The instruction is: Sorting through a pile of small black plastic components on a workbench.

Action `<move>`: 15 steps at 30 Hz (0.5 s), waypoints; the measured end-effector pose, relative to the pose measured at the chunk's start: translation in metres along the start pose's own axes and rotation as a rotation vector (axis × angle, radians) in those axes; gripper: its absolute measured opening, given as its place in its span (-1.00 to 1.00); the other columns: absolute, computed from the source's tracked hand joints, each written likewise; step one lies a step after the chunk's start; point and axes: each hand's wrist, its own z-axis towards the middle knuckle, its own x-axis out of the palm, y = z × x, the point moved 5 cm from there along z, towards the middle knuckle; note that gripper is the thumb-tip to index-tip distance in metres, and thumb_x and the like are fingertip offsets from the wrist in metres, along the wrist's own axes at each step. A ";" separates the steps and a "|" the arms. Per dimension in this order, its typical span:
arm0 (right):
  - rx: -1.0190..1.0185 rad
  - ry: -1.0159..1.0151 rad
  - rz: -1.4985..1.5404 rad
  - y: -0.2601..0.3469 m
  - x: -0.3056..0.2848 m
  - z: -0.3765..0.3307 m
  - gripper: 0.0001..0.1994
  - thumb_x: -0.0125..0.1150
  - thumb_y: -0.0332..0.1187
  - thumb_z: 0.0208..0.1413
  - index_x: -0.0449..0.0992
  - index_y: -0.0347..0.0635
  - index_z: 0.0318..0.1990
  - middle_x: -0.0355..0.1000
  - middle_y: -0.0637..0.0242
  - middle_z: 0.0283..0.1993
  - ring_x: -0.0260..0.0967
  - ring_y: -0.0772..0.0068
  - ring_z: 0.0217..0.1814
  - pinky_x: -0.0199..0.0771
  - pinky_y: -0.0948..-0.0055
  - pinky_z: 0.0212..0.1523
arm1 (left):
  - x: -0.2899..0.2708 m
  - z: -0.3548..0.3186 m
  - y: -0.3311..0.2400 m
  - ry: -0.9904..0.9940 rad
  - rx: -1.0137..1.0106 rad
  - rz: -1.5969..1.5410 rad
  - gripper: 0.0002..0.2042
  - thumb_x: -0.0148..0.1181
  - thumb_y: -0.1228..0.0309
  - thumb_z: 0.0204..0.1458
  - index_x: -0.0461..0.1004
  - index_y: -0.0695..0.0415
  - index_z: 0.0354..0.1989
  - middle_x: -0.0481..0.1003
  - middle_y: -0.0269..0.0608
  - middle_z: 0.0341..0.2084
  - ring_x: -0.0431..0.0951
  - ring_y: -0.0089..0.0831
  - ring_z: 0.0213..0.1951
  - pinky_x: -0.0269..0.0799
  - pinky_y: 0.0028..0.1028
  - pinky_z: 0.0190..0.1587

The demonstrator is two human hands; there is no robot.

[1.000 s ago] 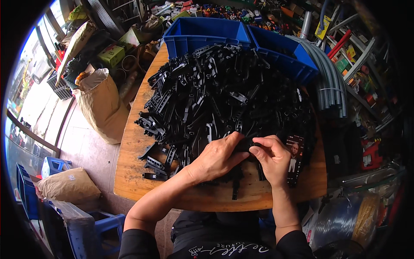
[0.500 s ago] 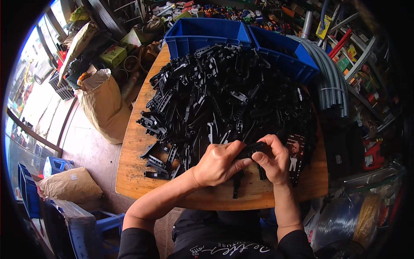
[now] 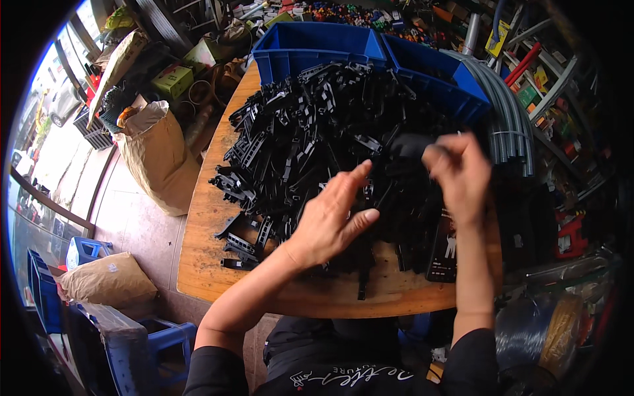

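Observation:
A large heap of black plastic parts [image 3: 300,142] covers most of the wooden table [image 3: 205,267]. Over the heap's near side, my left hand [image 3: 329,221] is open, thumb and fingers apart, with nothing in it. My right hand [image 3: 462,175] is raised above the heap's right side, its fingers closed on a black plastic part [image 3: 411,146]. Motion smears both that part and the fingertips. Below my right hand a dark phone [image 3: 442,261] lies by the near edge, partly behind my forearm. A few loose black pieces [image 3: 241,247] lie at the table's left.
Two blue bins [image 3: 317,59] [image 3: 439,92] stand behind the heap. Coiled grey tubing [image 3: 512,142] hangs at the right. On the floor to the left are an open paper sack [image 3: 155,158], a lying paper sack [image 3: 109,280] and a blue stool [image 3: 165,340].
My hands have come apart. My right hand has swung up and right with the black part, while my left has let go and opened. More of the phone's lower end shows.

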 end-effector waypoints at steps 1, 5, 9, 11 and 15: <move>-0.056 -0.140 -0.049 -0.007 -0.017 0.046 -0.81 0.31 -0.38 0.01 0.42 -0.26 -0.33 0.34 0.47 -0.48 0.27 0.73 -0.45 0.29 0.71 -0.37 | -0.007 0.001 0.004 0.031 0.000 0.064 -0.52 0.14 0.24 0.03 0.28 0.20 0.11 0.37 -0.09 -0.29 0.40 -0.20 -0.22 0.38 -0.29 -0.23; -0.115 -0.166 -0.564 -0.061 -0.106 0.204 -0.57 0.28 -0.20 0.06 0.41 -0.30 0.00 0.45 0.27 -0.12 0.39 0.56 -0.15 0.34 0.65 -0.12 | 0.032 -0.001 -0.017 0.545 0.314 0.001 -0.61 0.18 0.44 -0.31 0.52 0.06 -0.17 0.38 -0.20 -0.27 0.36 -0.22 -0.20 0.37 -0.35 -0.17; -0.107 0.048 -0.223 -0.029 -0.050 0.139 -0.59 0.23 -0.23 0.10 0.41 -0.29 0.02 0.42 0.29 -0.05 0.36 0.53 -0.01 0.34 0.57 -0.01 | 0.063 -0.049 -0.014 0.760 0.340 0.231 -0.71 0.18 0.43 -0.36 0.57 0.00 -0.34 0.34 -0.32 -0.28 0.25 -0.34 -0.11 0.22 -0.47 -0.08; 0.003 0.307 -0.024 -0.004 -0.015 0.049 -0.73 0.25 -0.39 0.05 0.47 -0.25 -0.08 0.44 0.40 -0.20 0.34 0.66 -0.16 0.36 0.60 -0.14 | 0.070 -0.059 -0.018 0.764 0.379 0.307 -0.74 0.18 0.41 -0.31 0.55 0.01 -0.34 0.35 -0.34 -0.30 0.27 -0.35 -0.12 0.23 -0.47 -0.10; -0.013 0.530 -0.194 0.014 0.008 -0.073 -0.81 0.36 -0.51 -0.15 0.54 -0.28 -0.32 0.45 0.31 -0.38 0.37 0.54 -0.47 0.36 0.57 -0.43 | 0.057 -0.041 -0.010 0.484 0.387 0.294 -0.79 0.19 0.35 -0.20 0.52 0.04 -0.32 0.37 -0.34 -0.36 0.35 -0.37 -0.20 0.32 -0.44 -0.18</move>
